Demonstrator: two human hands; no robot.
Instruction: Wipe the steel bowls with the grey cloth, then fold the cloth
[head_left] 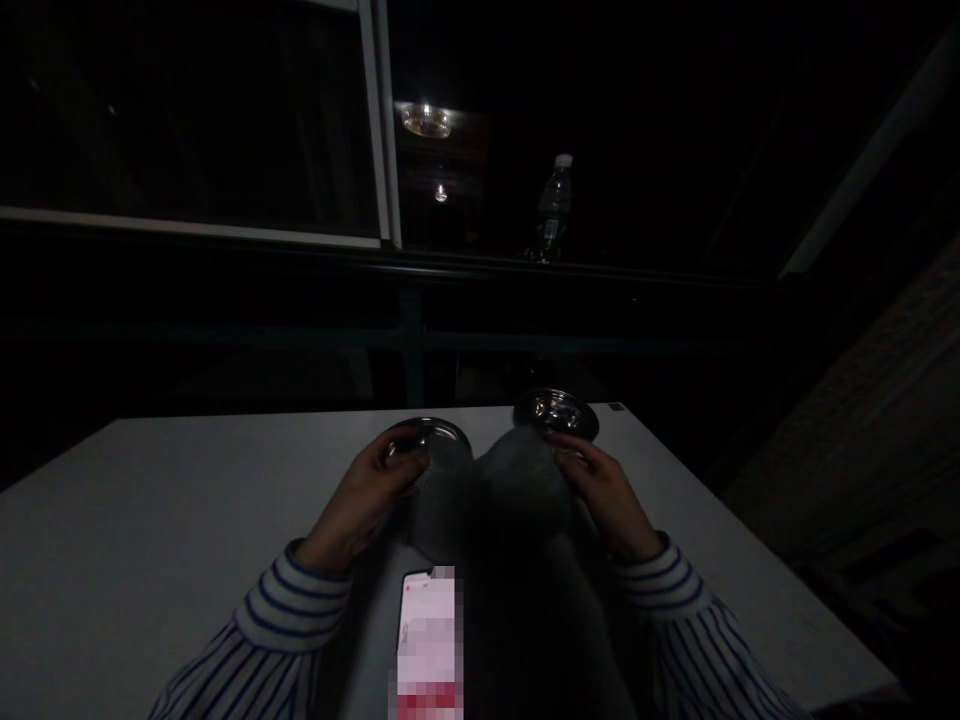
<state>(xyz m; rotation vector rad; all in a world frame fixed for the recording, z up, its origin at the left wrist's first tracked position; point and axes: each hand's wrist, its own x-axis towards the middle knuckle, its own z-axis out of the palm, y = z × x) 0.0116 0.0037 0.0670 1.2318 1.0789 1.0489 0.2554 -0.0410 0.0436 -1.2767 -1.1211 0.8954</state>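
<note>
A dark grey, soft-looking piece of cloth (517,490) is stretched between my two hands above the table, its upper edge dipping in the middle. What kind of cloth it is cannot be made out in the dim light. My left hand (375,490) pinches its left upper edge between thumb and fingers. On the opposite edge, my right hand (604,490) grips it the same way. Just behind my left fingers lies a shiny metal dish (442,428), partly covered by the hand and cloth. A second shiny metal dish (559,408) sits beyond my right fingers.
A lit phone (426,630), partly pixelated, lies on the white table (202,500) near me. Past the table's far edge, a plastic bottle (555,205) with a white cap stands by the dark window. A pale window frame (381,120) rises at the back.
</note>
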